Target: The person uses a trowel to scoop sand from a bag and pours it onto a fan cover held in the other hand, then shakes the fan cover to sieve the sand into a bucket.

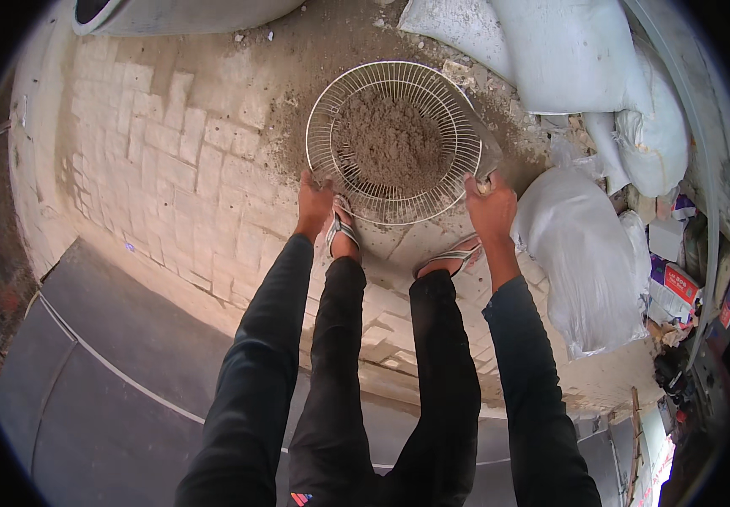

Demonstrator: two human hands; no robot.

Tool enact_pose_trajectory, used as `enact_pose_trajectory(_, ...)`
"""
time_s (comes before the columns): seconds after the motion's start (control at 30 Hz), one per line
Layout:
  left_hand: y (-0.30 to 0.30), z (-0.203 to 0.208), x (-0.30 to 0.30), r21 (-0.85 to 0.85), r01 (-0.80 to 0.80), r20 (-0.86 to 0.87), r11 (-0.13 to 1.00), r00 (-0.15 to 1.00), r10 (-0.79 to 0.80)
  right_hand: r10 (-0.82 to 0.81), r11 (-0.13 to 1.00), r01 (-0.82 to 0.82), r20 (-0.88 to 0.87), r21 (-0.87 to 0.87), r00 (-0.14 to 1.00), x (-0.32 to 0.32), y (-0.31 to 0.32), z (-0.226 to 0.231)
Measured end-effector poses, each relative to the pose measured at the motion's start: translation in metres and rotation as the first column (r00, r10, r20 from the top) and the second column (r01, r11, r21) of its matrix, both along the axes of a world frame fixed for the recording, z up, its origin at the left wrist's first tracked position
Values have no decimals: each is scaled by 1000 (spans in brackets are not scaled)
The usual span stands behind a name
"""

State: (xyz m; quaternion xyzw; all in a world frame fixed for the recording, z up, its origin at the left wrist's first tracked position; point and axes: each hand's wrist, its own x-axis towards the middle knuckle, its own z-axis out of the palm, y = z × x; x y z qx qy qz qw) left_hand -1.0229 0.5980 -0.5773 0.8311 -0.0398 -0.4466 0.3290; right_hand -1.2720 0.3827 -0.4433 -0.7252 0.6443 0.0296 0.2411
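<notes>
A round white wire fan guard (331, 93) lies tilted in front of my feet, its thin ribs fanning out to a circular rim. Damp-looking brown sand (392, 139) is heaped in its middle, with loose grains along the near ribs. My left hand (315, 203) is closed at the near left of the rim. On the near right, my right hand (492, 207) is closed at the rim, beside a dull greyish edge that shows past the guard. What lies under the guard is mostly hidden.
Sandalled feet (344, 232) stand close behind the guard on brick paving (179, 169). White sacks (568, 51) and a cloudy plastic bag (580, 253) lie to the right, near printed boxes (673, 287). A grey cylindrical container (179, 13) sits far left; grey slabs (128, 338) lie lower left.
</notes>
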Motion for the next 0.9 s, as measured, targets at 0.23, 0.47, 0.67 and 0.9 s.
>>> enact_pose_trajectory(0.23, -21, -6, 43, 85, 224, 320, 971, 917, -239, -345, 929, 243, 417, 279, 841, -4, -64, -89)
enact_pose_trajectory(0.47, -39, 91, 34, 76, 392, 427, 917, 818, -386, -594, 795, 392, 465, 464, 656, -44, -36, -42)
enact_pose_trajectory(0.67, -41, 156, 52, 84, 448, 543, 890, 729, -418, -475, 879, 346, 551, 328, 686, -41, 19, 29)
enact_pose_trajectory(0.9, -44, 205, 85, 127, 488, 545, 864, 694, -471, -415, 908, 309, 511, 282, 753, -18, 32, 79)
